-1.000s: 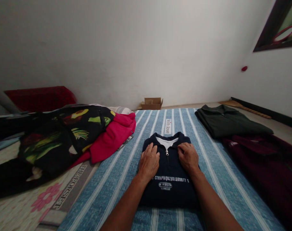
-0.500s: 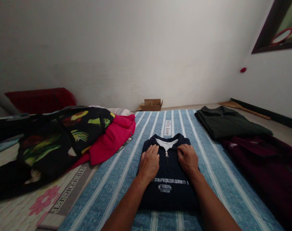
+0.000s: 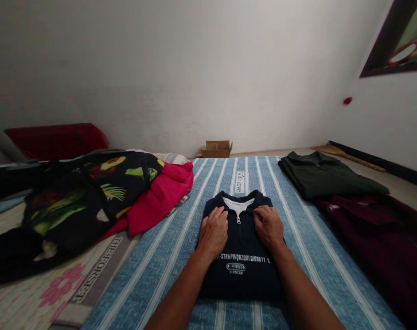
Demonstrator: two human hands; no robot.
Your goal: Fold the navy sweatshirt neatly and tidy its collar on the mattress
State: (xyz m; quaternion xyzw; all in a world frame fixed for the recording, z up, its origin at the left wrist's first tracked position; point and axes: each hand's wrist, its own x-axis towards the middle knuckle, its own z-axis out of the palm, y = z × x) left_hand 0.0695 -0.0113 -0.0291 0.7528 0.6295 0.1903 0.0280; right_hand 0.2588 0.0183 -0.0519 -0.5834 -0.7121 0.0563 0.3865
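A navy zip-neck sweatshirt (image 3: pixel 244 240) lies folded face up in front of me, with a white inner collar, a short zip and white lettering across its chest. My left hand (image 3: pixel 213 231) is on its left shoulder beside the collar, fingers bent and closed on the fabric. On the other side of the zip, my right hand (image 3: pixel 269 227) has its curled fingers gripping the cloth at the collar's right edge. The fingertips of both hands are partly hidden. Beneath the sweatshirt spreads a blue sheet with white stripes (image 3: pixel 176 256).
To the left is a pile with a black patterned garment (image 3: pixel 91 197) and a bright pink garment (image 3: pixel 163 197). At the right lie a folded dark green shirt (image 3: pixel 332 176) and a maroon garment (image 3: pixel 376 238). A cardboard box (image 3: pixel 217 149) stands by the back wall.
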